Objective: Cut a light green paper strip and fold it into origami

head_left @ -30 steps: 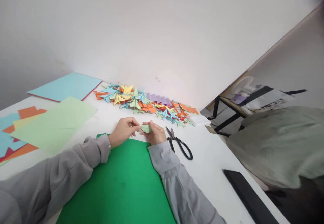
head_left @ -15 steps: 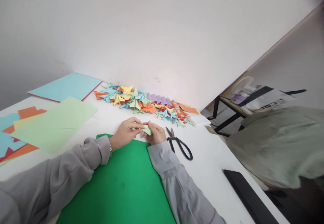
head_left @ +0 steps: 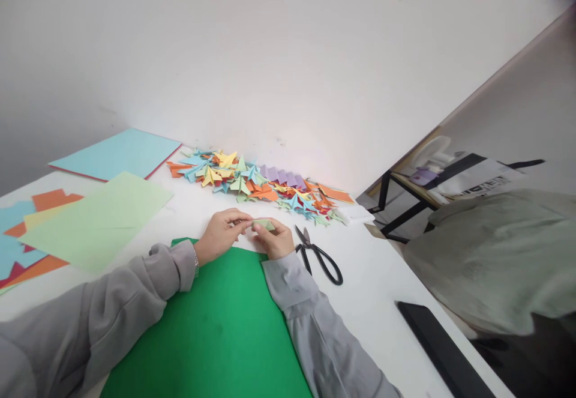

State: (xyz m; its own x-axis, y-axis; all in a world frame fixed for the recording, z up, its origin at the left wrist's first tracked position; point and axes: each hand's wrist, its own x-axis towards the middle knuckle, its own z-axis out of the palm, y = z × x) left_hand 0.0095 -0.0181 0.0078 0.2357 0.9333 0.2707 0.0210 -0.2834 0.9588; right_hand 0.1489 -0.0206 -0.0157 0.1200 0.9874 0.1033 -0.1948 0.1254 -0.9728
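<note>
A small folded piece of light green paper (head_left: 264,224) is pinched between my two hands, just beyond the far edge of a green sheet (head_left: 202,320). My left hand (head_left: 222,235) grips its left end with the fingertips. Around its right part, the thumb and fingers of my right hand (head_left: 276,239) are closed. Fingers cover part of the paper, so its full shape is hidden. Black-handled scissors (head_left: 318,254) lie just right of my right hand, blades slightly apart. Behind my hands spreads a heap of folded paper planes (head_left: 243,177) in several colours.
Flat light green paper (head_left: 103,218) overlaps coloured paper scraps (head_left: 27,242) at the left. A light blue sheet (head_left: 117,153) lies by the wall. Right of the scissors is a long black object (head_left: 445,350). Beyond the table edge is a person in a pale green garment (head_left: 490,260).
The folded green paper has been turned and raised slightly between my fingers. My right hand has shifted its hold, its thumb now lower. The left hand has hardly moved.
</note>
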